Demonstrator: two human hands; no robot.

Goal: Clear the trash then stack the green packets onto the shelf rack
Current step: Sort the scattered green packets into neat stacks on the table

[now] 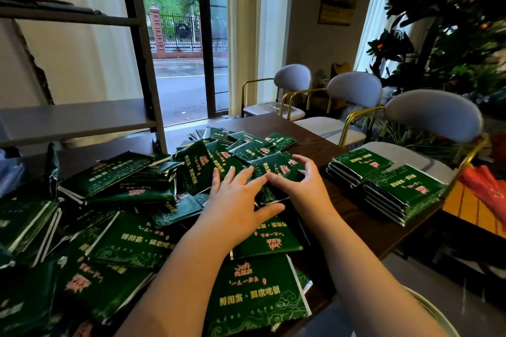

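Dark table (317, 142) lies heaped with green packets (131, 241), none seen on the shelf rack (76, 120) at upper left, as left hand (241, 200) presses flat-fingered and right hand (301, 186) curls round one mid-frame.

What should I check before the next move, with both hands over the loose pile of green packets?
1. Left hand lies flat on the loose packets: ok.
2. Right hand has a firm grip on the top packet: cannot tell; its fingers arch over it.
3. Shelf rack shows a bare shelf to receive packets: ok.
4. Neat stacks sit apart from the pile on the table: ok.
5. Pile squared up for lifting: not ok; the packets lie jumbled and overlapping.
6. Trash cleared: cannot tell; none is plainly recognisable.
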